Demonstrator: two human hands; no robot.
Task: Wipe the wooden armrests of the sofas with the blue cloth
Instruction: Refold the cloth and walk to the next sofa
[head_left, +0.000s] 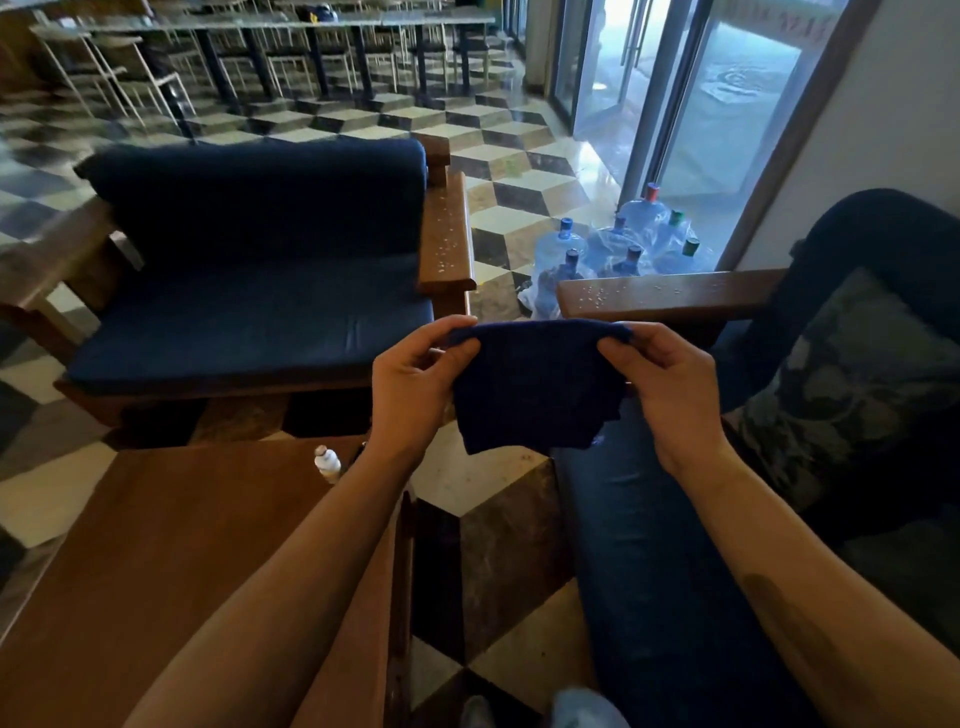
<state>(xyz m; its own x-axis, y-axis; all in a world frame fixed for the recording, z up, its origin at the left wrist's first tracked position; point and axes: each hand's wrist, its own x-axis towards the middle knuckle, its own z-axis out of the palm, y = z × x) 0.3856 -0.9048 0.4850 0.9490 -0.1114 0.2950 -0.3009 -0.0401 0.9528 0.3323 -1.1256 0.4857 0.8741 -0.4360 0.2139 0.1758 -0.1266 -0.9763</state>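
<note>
The dark blue cloth (537, 387) hangs folded in the air between both hands. My left hand (415, 384) pinches its upper left corner and my right hand (670, 389) pinches its upper right corner. Just beyond the cloth, the wooden armrest (670, 299) of the sofa on the right runs sideways, speckled with water drops. The other sofa (260, 270), with navy cushions, stands ahead on the left. Its right armrest (448, 239) also carries drops, and its left armrest (47, 260) is at the frame's left edge.
A wooden coffee table (156, 561) stands at lower left with a small white bottle (327, 462) near its far corner. Several large water jugs (618, 249) crowd the floor by the glass door. A patterned cushion (857, 395) lies on the right sofa. Tables and stools fill the back.
</note>
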